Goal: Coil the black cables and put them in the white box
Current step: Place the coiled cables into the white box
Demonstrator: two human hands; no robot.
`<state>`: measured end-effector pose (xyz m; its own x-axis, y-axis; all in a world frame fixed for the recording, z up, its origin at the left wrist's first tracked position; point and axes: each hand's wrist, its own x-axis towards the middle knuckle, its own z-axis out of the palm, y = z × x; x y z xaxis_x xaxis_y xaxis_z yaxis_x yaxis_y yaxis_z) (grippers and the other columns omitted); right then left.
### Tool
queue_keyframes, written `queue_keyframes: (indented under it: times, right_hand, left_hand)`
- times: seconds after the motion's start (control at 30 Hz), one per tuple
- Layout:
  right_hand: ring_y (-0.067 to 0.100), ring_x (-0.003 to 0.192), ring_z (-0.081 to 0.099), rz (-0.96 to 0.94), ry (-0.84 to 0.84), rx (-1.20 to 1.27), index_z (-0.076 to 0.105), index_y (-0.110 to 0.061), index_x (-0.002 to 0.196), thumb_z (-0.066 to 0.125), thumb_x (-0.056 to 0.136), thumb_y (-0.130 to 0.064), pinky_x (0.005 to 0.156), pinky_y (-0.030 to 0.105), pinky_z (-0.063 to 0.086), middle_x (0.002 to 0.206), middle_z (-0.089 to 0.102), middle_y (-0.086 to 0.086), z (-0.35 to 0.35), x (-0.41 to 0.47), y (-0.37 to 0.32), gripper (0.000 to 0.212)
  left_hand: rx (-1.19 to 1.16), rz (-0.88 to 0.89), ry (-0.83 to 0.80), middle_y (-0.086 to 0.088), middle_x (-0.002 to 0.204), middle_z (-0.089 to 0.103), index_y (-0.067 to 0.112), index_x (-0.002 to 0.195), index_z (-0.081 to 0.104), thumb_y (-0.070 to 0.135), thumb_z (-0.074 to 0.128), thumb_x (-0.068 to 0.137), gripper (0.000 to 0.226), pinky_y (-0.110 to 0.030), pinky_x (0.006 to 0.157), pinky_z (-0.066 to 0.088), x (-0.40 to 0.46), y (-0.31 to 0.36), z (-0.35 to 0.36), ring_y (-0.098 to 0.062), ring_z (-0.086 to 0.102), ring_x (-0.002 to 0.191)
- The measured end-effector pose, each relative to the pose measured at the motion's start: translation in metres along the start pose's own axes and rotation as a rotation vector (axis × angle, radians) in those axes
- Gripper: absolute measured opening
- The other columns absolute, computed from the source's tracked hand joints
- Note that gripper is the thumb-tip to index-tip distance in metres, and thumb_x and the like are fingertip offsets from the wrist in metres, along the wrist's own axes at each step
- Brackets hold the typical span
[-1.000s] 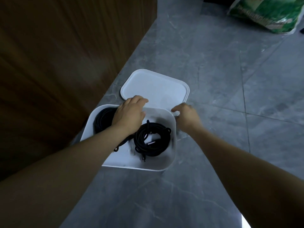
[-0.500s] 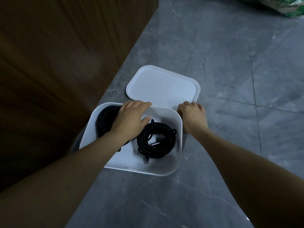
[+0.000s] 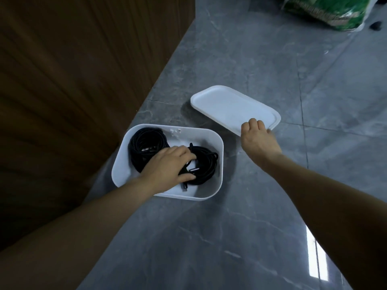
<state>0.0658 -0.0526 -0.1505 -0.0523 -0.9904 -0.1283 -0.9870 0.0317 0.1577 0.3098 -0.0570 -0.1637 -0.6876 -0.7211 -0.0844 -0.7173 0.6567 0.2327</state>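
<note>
A white box sits open on the grey floor beside a wooden wall. Inside lie two coiled black cables: a thick coil at the left and a thinner coil with a metal plug at the right. My left hand reaches into the box and its curled fingers grip the right coil. My right hand grips the near edge of the white lid, which lies behind and to the right of the box, its near end lifted a little.
A dark wooden panel rises along the left, close to the box. A green printed bag lies at the far right on the grey tiled floor. A small dark object sits beside it.
My left hand left the box's far rim and dropped onto the right coil. My right hand moved from the box corner to the lid, which now lies further right and is turned.
</note>
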Motion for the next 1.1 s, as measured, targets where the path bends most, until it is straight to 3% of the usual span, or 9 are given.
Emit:
queue_keyframes:
  times: [0.23, 0.37, 0.6, 0.7, 0.83, 0.93, 1.03, 1.1]
  right_hand:
    - [0.032, 0.11, 0.044, 0.051, 0.032, 0.033, 0.038, 0.0, 0.121, 0.045, 0.089, 0.004, 0.073, 0.04, 0.048, 0.12, 0.043, 0.018, -0.018, -0.018, 0.012, 0.033]
    - [0.03, 0.113, 0.044, 0.059, 0.048, 0.071, 0.036, -0.002, 0.126, 0.05, 0.089, 0.001, 0.078, 0.041, 0.05, 0.125, 0.043, 0.017, -0.023, -0.028, 0.016, 0.04]
    - [0.03, 0.113, 0.045, 0.124, 0.127, 0.095, 0.038, -0.003, 0.124, 0.046, 0.09, 0.003, 0.074, 0.038, 0.048, 0.125, 0.044, 0.015, -0.034, -0.033, 0.018, 0.035]
    - [0.032, 0.113, 0.042, 0.165, 0.21, 0.139, 0.039, 0.0, 0.124, 0.04, 0.09, 0.007, 0.068, 0.039, 0.045, 0.126, 0.042, 0.017, -0.043, -0.033, 0.02, 0.035]
    - [0.036, 0.114, 0.039, 0.253, 0.353, 0.244, 0.042, 0.001, 0.119, 0.04, 0.087, 0.009, 0.072, 0.043, 0.042, 0.126, 0.041, 0.019, -0.061, -0.033, 0.029, 0.033]
    - [0.036, 0.105, 0.046, 0.294, 0.458, 0.462, 0.046, -0.003, 0.112, 0.043, 0.088, 0.006, 0.071, 0.039, 0.038, 0.117, 0.05, 0.018, -0.073, -0.03, 0.034, 0.026]
    - [0.027, 0.084, 0.053, 0.383, 0.526, 0.908, 0.052, -0.008, 0.107, 0.048, 0.092, -0.006, 0.065, 0.029, 0.036, 0.096, 0.058, 0.012, -0.094, -0.023, 0.03, 0.016]
    - [0.019, 0.081, 0.049, 0.387, 0.619, 1.141, 0.054, -0.007, 0.104, 0.052, 0.092, -0.009, 0.062, 0.023, 0.032, 0.089, 0.054, 0.006, -0.108, -0.016, 0.026, 0.012]
  left_hand:
    - [-0.054, 0.018, -0.043, 0.011, 0.114, 0.057, 0.027, 0.115, 0.058, 0.063, 0.058, 0.078, 0.052, -0.026, 0.087, 0.036, 0.009, 0.01, -0.005, -0.011, 0.053, 0.107]
    - [0.161, 0.074, -0.151, 0.008, 0.114, 0.056, 0.027, 0.119, 0.057, 0.05, 0.061, 0.082, 0.044, -0.026, 0.084, 0.035, 0.005, 0.013, -0.003, -0.013, 0.052, 0.108]
    - [0.105, -0.116, -0.111, 0.001, 0.114, 0.056, 0.022, 0.121, 0.058, 0.024, 0.06, 0.087, 0.034, -0.031, 0.079, 0.042, 0.016, 0.023, -0.001, -0.018, 0.051, 0.111]
    - [0.036, -0.164, -0.089, 0.001, 0.118, 0.056, 0.021, 0.123, 0.056, 0.03, 0.063, 0.086, 0.039, -0.033, 0.081, 0.044, 0.017, 0.023, 0.0, -0.02, 0.053, 0.111]
    - [-0.121, -0.279, 0.071, -0.001, 0.123, 0.056, 0.02, 0.126, 0.054, 0.041, 0.059, 0.088, 0.044, -0.035, 0.084, 0.046, 0.013, 0.017, -0.017, -0.023, 0.055, 0.112]
    - [-0.242, -0.352, 0.179, -0.006, 0.132, 0.052, 0.015, 0.131, 0.049, 0.036, 0.054, 0.093, 0.044, -0.041, 0.09, 0.046, 0.014, 0.011, -0.038, -0.026, 0.053, 0.116]
    - [-0.368, -0.447, 0.301, -0.011, 0.138, 0.046, 0.012, 0.137, 0.042, 0.033, 0.051, 0.095, 0.047, -0.044, 0.095, 0.045, 0.017, -0.001, -0.062, -0.03, 0.05, 0.119]
    - [-0.447, -0.548, 0.413, -0.012, 0.14, 0.041, 0.012, 0.138, 0.038, 0.034, 0.049, 0.095, 0.05, -0.043, 0.098, 0.043, 0.017, -0.007, -0.077, -0.03, 0.048, 0.122]
